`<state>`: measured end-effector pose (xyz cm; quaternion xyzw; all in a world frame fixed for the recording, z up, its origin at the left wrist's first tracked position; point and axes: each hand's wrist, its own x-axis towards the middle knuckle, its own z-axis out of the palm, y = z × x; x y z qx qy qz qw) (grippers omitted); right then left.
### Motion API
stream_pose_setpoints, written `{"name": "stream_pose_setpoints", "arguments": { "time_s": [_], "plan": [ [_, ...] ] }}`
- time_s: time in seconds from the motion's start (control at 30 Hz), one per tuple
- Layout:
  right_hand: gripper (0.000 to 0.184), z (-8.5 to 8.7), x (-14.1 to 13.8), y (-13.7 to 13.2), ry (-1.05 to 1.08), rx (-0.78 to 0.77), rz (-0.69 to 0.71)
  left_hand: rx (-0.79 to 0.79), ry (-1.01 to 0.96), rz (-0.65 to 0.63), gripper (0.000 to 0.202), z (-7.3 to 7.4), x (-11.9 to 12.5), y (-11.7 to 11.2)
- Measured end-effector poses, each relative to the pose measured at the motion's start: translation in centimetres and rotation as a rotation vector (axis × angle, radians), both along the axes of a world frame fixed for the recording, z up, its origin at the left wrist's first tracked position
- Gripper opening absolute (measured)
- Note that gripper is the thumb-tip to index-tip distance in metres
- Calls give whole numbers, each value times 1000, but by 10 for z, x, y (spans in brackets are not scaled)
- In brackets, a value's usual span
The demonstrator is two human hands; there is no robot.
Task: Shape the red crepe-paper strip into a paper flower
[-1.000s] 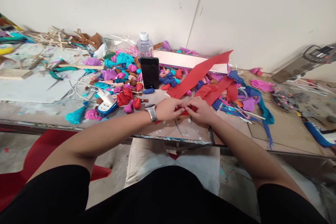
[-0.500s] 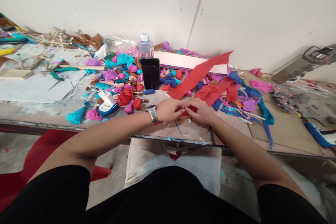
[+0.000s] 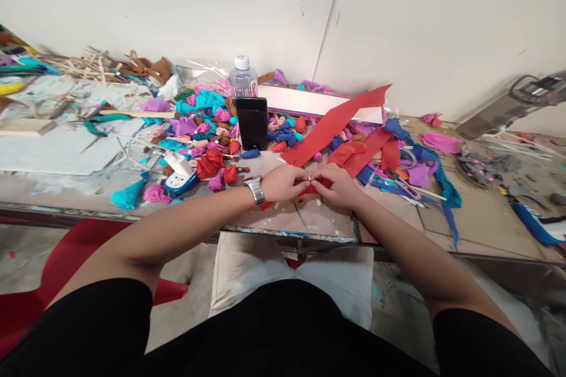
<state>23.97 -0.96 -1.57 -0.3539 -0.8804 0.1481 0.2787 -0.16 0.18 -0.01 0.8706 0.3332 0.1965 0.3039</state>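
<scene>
My left hand (image 3: 285,183), a silver watch (image 3: 255,190) on its wrist, meets my right hand (image 3: 336,185) just above the table's front part. Both are closed, thumbs and fingertips pinched together on a piece of red crepe paper (image 3: 312,189). A tiny white tip (image 3: 309,178) shows between the fingertips; what it belongs to is hidden. Red paper also shows under the left wrist. Beyond the hands, a long red crepe paper strip (image 3: 338,123) slants up to the right. Folded red paper (image 3: 347,154) lies right behind my right hand.
A black phone (image 3: 252,124) stands upright before a water bottle (image 3: 243,78). Twisted colored paper buds (image 3: 211,162) and a power socket (image 3: 180,181) lie to the left, with green-handled pliers (image 3: 104,122) farther off. Pink-handled scissors (image 3: 411,189) and paper scraps are on the right.
My fingertips have shifted slightly, and a tiny white tip now shows between them. The red paper stays in both hands; the things on the table have not moved.
</scene>
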Motion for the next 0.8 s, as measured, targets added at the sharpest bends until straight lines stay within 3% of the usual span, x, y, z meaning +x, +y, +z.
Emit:
{"name": "stream_pose_setpoints", "arguments": {
  "time_s": [0.17,0.33,0.53,0.7,0.8],
  "plan": [
    [13,-2,1,1,5,8,-6,-36,-8,-9,41,0,0,1],
    [10,-5,2,2,-9,16,-22,-175,-4,-10,36,2,-1,1],
    [13,-1,2,0,5,5,-1,-156,-9,-11,35,1,-1,3],
    [14,0,2,0,-3,17,-19,-347,-47,-33,29,-3,-1,3],
    [12,-1,3,1,5,25,-6,-385,-71,-32,29,-5,0,3]
  ]
}}
